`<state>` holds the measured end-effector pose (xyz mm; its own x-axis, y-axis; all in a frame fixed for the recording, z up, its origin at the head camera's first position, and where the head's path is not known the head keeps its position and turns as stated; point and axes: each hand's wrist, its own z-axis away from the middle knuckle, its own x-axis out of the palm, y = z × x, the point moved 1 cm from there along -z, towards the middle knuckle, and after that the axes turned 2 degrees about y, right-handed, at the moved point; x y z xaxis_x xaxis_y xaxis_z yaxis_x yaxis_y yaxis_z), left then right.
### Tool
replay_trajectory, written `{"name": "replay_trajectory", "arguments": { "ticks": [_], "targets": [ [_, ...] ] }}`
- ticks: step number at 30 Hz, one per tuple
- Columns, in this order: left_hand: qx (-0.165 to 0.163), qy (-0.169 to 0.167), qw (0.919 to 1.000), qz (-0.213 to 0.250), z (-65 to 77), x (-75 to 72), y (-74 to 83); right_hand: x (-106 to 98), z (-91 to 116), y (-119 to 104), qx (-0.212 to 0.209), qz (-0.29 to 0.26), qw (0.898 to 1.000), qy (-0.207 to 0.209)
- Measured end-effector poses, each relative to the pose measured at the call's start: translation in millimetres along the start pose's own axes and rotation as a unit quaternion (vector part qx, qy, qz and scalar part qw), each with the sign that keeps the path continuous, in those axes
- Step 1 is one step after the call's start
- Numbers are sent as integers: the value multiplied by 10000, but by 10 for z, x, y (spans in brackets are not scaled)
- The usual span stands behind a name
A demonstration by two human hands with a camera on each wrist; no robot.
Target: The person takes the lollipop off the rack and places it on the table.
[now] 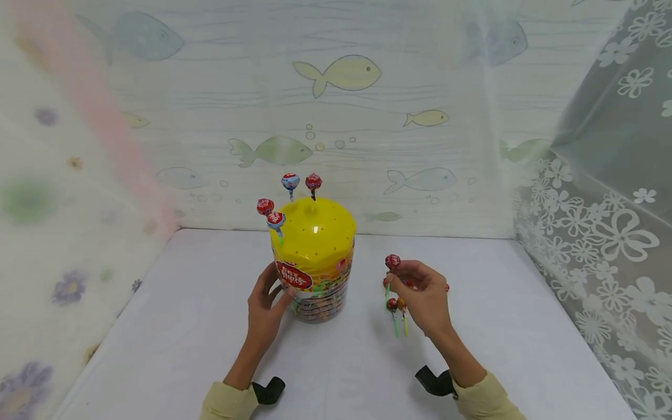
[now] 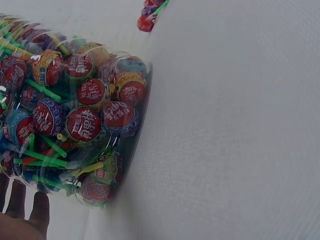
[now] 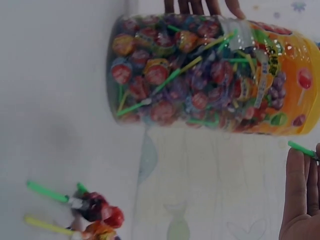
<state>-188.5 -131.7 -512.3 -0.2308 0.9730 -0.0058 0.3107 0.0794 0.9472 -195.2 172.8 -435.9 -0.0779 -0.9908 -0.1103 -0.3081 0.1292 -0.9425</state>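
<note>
A clear plastic jar [image 1: 321, 304] full of wrapped lollipops stands on the table under a yellow lid [image 1: 320, 233] dotted with small holes. Several lollipops stick up from the lid's left and back, among them a blue-wrapped lollipop [image 1: 290, 181] and a red lollipop [image 1: 313, 182]. My left hand [image 1: 264, 309] holds the jar's left side, thumb at the front. To the right of the jar, my right hand [image 1: 426, 298] pinches a dark red lollipop [image 1: 392, 261] by its green stick, candy end up. Loose lollipops [image 3: 95, 207] lie beneath that hand, partly hidden by it.
The white table [image 1: 184, 315] runs back to a curtain [image 1: 336, 116] printed with fish. A lace-patterned curtain [image 1: 593, 233] borders the right side and a flowered one [image 1: 68, 233] the left. Black straps [image 1: 269, 391] hang at both wrists.
</note>
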Motion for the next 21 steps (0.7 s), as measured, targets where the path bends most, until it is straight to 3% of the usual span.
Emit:
{"name": "replay_trajectory", "arguments": {
  "ticks": [7, 16, 21],
  "targets": [
    [51, -47, 10000, 54, 1, 1, -6, -157, 60, 125, 59, 209, 9997, 102],
    [69, -30, 9999, 140, -5, 6, -8, -374, 211, 284, 690, 447, 9965, 157],
    [53, -15, 9999, 140, -4, 6, -18, -477, 270, 388, 791, 662, 9944, 213]
  ]
}}
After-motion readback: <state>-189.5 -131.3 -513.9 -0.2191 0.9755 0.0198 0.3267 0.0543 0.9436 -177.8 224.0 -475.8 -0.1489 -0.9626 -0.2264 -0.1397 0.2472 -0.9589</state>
